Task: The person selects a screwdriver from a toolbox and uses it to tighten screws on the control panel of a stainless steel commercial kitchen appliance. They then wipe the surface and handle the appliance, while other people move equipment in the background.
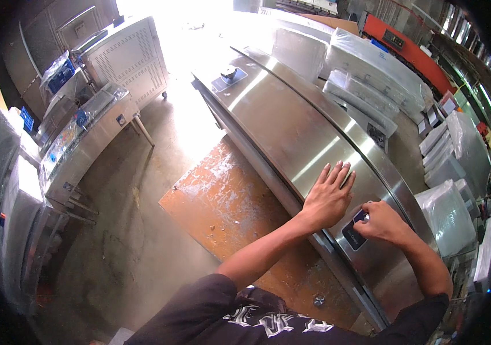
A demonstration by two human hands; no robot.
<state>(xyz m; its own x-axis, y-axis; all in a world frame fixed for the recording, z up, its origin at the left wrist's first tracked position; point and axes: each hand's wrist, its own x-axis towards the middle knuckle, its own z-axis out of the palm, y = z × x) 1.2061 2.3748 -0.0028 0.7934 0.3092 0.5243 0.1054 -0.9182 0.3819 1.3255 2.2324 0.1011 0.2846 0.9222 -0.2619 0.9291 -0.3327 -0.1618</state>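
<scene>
A long stainless steel appliance panel [297,121] runs diagonally in front of me. My left hand [330,198] lies flat on its brushed surface, fingers stretched out and holding nothing. Just to the right, my right hand [380,223] is closed round a small knob at a dark rectangular label plate [353,234]; the fingers hide most of the knob, with only a bit of shiny metal showing. Toward the panel's far end, a similar round knob [228,73] sits on another plate. A loose round metal part [319,300] rests on the brown board below.
The scuffed brown board [222,192] extends beside and under the appliance. At left stand a plastic-covered steel unit [93,123] on legs and a perforated steel cabinet [127,63] on casters. Plastic-wrapped units [378,66] and wrapped stacks [455,155] line the right side.
</scene>
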